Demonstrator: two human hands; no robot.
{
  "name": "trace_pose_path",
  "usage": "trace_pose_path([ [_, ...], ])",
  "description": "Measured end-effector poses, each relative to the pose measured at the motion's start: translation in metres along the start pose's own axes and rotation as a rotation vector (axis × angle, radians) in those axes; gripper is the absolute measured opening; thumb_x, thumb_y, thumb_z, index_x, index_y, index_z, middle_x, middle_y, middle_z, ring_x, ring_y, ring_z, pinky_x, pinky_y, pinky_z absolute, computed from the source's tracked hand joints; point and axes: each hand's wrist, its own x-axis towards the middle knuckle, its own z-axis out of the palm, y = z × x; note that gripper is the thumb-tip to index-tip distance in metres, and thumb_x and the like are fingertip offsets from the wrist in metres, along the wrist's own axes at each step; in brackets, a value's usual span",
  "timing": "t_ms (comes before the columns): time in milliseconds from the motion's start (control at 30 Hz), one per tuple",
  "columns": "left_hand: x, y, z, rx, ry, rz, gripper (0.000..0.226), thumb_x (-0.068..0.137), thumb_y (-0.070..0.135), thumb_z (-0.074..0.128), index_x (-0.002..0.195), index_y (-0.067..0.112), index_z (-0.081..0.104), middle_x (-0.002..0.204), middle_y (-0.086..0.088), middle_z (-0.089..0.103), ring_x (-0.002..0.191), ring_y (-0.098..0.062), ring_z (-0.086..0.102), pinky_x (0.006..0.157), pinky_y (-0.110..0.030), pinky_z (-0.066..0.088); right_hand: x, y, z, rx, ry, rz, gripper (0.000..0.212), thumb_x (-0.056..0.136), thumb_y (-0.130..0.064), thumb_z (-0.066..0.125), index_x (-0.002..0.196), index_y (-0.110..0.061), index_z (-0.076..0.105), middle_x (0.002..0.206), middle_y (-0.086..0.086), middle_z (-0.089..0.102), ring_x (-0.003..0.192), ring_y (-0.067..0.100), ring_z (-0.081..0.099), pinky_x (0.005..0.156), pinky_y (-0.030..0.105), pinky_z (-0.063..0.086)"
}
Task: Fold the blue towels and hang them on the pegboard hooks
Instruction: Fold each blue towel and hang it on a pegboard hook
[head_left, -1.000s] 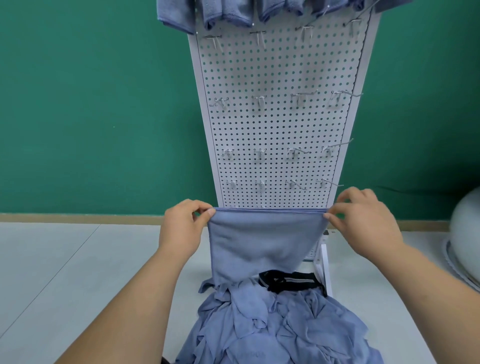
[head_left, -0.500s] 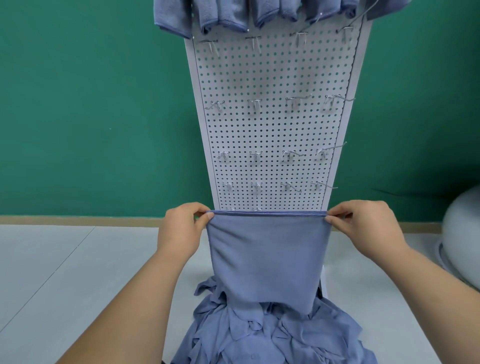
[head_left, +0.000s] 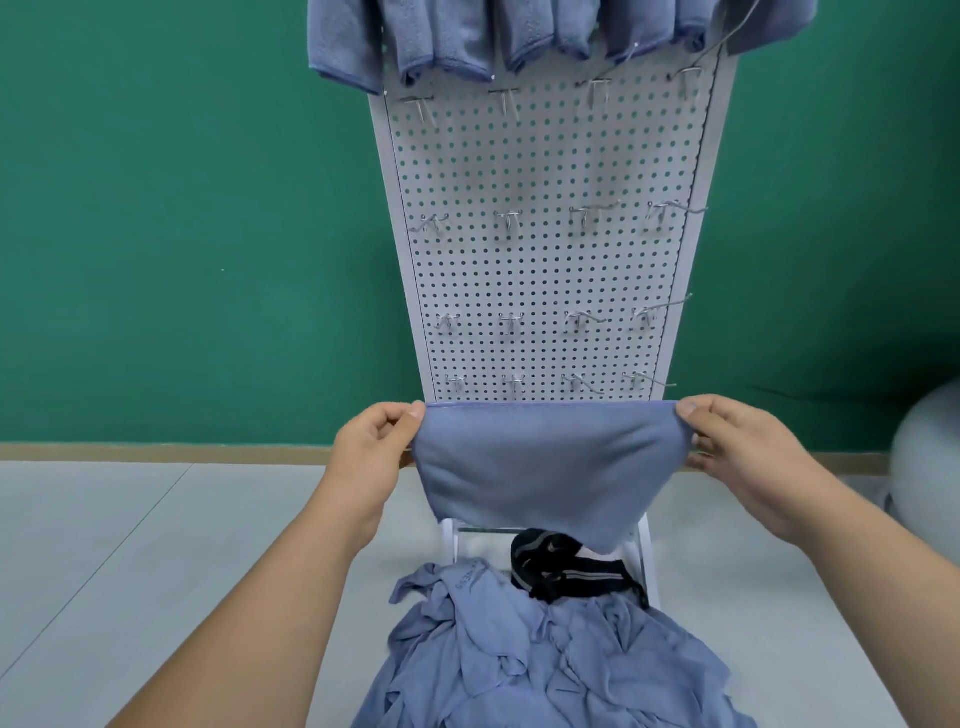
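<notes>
Hanging between both hands, a blue microfibre towel (head_left: 545, 467) is held up in front of the lower end of the white perforated metal pegboard (head_left: 540, 260). The left hand (head_left: 371, 447) pinches the towel's top left corner between the thumb and curled fingers. The right hand (head_left: 737, 447) pinches the top right corner in the same way. The top hem runs taut and level from thumb to thumb, just below the lowest row of hooks. The cloth below it sags in a doubled pouch, with its lowest point toward the right.

The pegboard stands upright against a green wall (head_left: 182, 208). It carries rows of bare silver wire hooks (head_left: 509, 221), four to a row. Across its far top, several folded blue towels (head_left: 452, 36) already hang side by side.

On the pale grey floor (head_left: 130, 545) near the person lies a crumpled pile of blue towels (head_left: 545, 660), well below the held towel and apart from it. A black fabric item with a grey stripe (head_left: 566, 571) sits at the far edge of the pile, beside the pegboard's white foot. A wooden skirting strip (head_left: 156, 452) runs along the base of the wall. At the far right edge a rounded grey object (head_left: 930, 457) is only partly in view.
</notes>
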Motion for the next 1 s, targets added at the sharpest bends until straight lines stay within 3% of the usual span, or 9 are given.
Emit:
trace_pose_path([
  [100,0.000,0.004,0.002,-0.149,0.024,-0.058,0.022,0.102,0.030,0.069,0.098,0.009,0.072,0.091,-0.009,0.070,0.084,-0.021,0.060,0.082,-0.039,0.053,-0.002,-0.009,0.005,0.115,0.007,0.023,0.021,0.103,-0.025,0.064,0.107,-0.006,0.073,0.098,0.013,0.072,0.091,0.027,0.062,0.083,0.039,0.049],
  [167,0.000,0.003,0.005,-0.128,0.104,-0.066,0.020,0.099,0.030,0.072,0.096,0.010,0.072,0.089,-0.005,0.072,0.083,-0.019,0.060,0.079,-0.039,0.054,-0.003,-0.010,0.013,0.134,0.061,0.017,0.020,0.100,-0.026,0.070,0.102,-0.007,0.075,0.086,0.008,0.074,0.081,0.024,0.062,0.081,0.039,0.049],
  [267,-0.004,-0.001,0.017,-0.036,0.226,-0.041,0.019,0.095,0.029,0.078,0.093,0.011,0.073,0.090,-0.003,0.078,0.080,-0.015,0.067,0.087,-0.049,0.060,-0.004,-0.008,0.030,0.119,0.223,-0.014,0.020,0.092,-0.026,0.081,0.098,-0.008,0.079,0.080,0.006,0.074,0.075,0.021,0.062,0.081,0.042,0.053],
  [400,-0.018,0.000,0.042,0.041,0.154,-0.017,0.010,0.093,0.025,0.079,0.090,0.016,0.074,0.091,-0.007,0.078,0.079,-0.018,0.070,0.085,-0.053,0.063,-0.011,-0.008,0.059,0.070,0.291,-0.069,0.010,0.094,-0.021,0.080,0.095,-0.012,0.079,0.081,0.001,0.079,0.067,0.011,0.067,0.069,0.031,0.056],
  [500,-0.027,0.000,0.062,0.096,0.034,0.016,0.010,0.091,0.028,0.081,0.090,0.020,0.075,0.090,-0.004,0.078,0.081,-0.017,0.071,0.081,-0.042,0.062,-0.017,-0.008,0.079,-0.001,0.254,-0.124,0.005,0.095,-0.021,0.078,0.094,-0.016,0.079,0.085,0.003,0.080,0.067,0.009,0.066,0.066,0.029,0.056],
  [633,-0.039,0.000,0.084,0.105,-0.073,0.045,0.006,0.091,0.019,0.082,0.093,0.018,0.076,0.087,0.000,0.079,0.085,-0.018,0.075,0.074,-0.024,0.055,-0.022,-0.001,0.101,-0.128,0.190,-0.201,0.005,0.095,-0.017,0.078,0.099,-0.020,0.079,0.089,-0.001,0.080,0.085,0.016,0.076,0.086,0.040,0.063],
  [867,-0.045,-0.006,0.095,0.126,-0.102,0.104,0.011,0.091,0.012,0.082,0.093,0.023,0.077,0.089,0.009,0.080,0.083,-0.004,0.073,0.080,-0.019,0.057,-0.032,0.007,0.119,-0.363,0.163,-0.282,0.007,0.093,-0.023,0.080,0.098,-0.027,0.080,0.086,-0.020,0.078,0.082,-0.004,0.071,0.075,0.011,0.053],
  [1000,-0.046,-0.005,0.093,0.151,-0.114,0.120,0.008,0.092,0.013,0.081,0.096,0.019,0.080,0.091,0.009,0.080,0.086,-0.005,0.074,0.083,-0.019,0.057,-0.034,0.008,0.121,-0.372,0.151,-0.274,0.008,0.093,-0.022,0.080,0.099,-0.027,0.081,0.088,-0.021,0.078,0.084,-0.006,0.072,0.078,0.012,0.054],
])
